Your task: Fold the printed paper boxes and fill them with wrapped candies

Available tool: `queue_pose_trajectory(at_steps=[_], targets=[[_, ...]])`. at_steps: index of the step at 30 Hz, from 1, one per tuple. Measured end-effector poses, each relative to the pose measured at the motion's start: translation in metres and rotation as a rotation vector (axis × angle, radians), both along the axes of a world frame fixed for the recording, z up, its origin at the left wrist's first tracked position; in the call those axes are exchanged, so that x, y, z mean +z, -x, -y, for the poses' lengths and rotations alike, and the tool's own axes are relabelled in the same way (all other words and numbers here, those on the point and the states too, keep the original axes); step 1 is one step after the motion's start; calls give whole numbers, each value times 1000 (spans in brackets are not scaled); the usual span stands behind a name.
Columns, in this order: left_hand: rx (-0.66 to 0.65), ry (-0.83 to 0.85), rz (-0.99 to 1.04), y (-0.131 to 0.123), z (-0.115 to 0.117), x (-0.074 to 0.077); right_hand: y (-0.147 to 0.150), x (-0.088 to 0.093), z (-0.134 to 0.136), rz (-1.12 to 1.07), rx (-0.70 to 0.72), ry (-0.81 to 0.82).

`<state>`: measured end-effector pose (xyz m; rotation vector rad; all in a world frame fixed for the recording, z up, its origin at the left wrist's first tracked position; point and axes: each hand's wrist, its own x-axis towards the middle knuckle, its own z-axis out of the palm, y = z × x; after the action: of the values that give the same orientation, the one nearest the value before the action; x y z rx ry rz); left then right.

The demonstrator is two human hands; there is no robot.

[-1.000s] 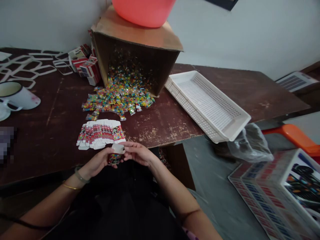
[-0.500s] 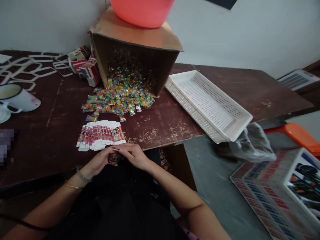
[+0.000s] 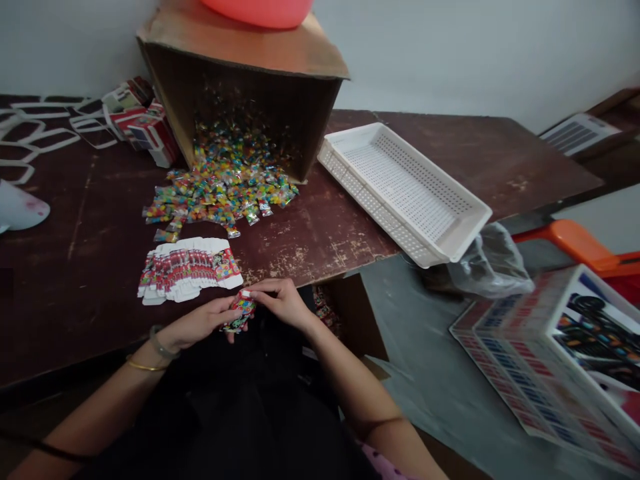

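Observation:
Over my lap, at the table's front edge, my left hand (image 3: 210, 320) is closed around a small printed candy box (image 3: 241, 313), red with bright coloured dots. My right hand (image 3: 284, 305) pinches the white flap at the box's upper end between thumb and fingers. Just beyond my hands lies a fanned row of flattened candy boxes (image 3: 187, 270), red with white tabs. Behind them, small clear packets of colourful candy (image 3: 225, 190) spill out of a cardboard carton (image 3: 245, 43) tipped on its side.
A white perforated plastic basket (image 3: 370, 207) sits at the table's right edge. A red basin (image 3: 265, 10) rests on the carton. Below the table stands an open carton (image 3: 357, 313) with small red packs. To the left is a white mug (image 3: 23, 207); a crate (image 3: 540, 353) stands right.
The candy box has tilted up, showing its printed face and white flap. My right hand has shifted slightly right, to the flap. The whole view has shifted, so surroundings sit further left and higher.

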<state>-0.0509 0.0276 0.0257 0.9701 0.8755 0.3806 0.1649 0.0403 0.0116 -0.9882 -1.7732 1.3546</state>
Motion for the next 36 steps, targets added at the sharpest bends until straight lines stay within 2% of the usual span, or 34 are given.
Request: queue_pose_trajectory(at_steps=[2,4,6,9,12,14,16,19,22,25,28,31,33,36], targets=[[8,41,51,-9,-1,-4,-2,-1,9,45,-9,-135],[35,92,106,-24,2,-9,-4,-1,19,80,-102,-213],[60,145,159,-42,9,-13,-16,2,26,82,-206,-178],[40,162,178,-56,18,-13,-63,19,28,109,-316,-35],[36,70,75,-37,17,-10,-120,38,20,298,-296,45],[89,18,1,-13,13,-10,-133,42,11,446,-223,8],[133,3,-63,9,10,-12,-113,32,-1,494,-135,-98],[161,40,-136,28,12,-14,-44,-1,-29,425,100,-313],[174,70,-174,35,18,-13,18,-34,-65,474,272,-490],[206,81,-177,41,21,-8,37,-47,-86,476,314,-527],[332,144,-34,44,18,-9,32,-40,-70,364,213,-553],[514,236,182,36,15,-16,29,-26,-24,273,227,-618],[576,270,170,25,15,-21,32,-19,3,243,268,-609],[544,219,19,9,22,-25,37,-13,16,261,119,-493]])
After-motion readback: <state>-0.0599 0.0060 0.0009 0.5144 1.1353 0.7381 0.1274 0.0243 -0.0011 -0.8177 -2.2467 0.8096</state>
